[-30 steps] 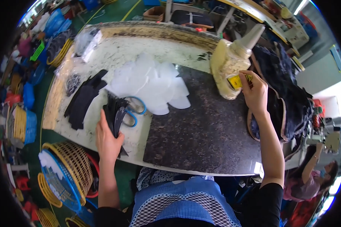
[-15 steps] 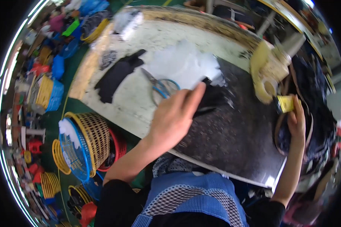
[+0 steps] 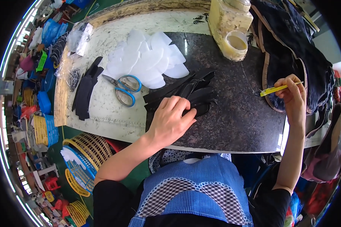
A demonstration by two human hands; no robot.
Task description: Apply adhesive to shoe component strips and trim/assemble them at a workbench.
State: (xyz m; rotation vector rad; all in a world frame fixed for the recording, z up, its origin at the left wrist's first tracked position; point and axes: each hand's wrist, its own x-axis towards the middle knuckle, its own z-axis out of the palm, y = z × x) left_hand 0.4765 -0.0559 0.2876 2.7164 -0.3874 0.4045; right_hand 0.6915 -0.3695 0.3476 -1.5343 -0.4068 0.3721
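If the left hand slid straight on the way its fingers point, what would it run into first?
The left hand already rests on the black strips, fingers aimed up and to the right. Going on, it would probably cross more of those strips, then bare dark stone slab; the yellowish glue pot lies further along, roughly.

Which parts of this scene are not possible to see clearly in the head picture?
- Black strips: the part under the left hand is covered.
- Yellow brush: its rear end is hidden inside the right hand.
- Cream glue jug: its top is cut off by the upper edge.
- Clear bag: contents too small to tell.
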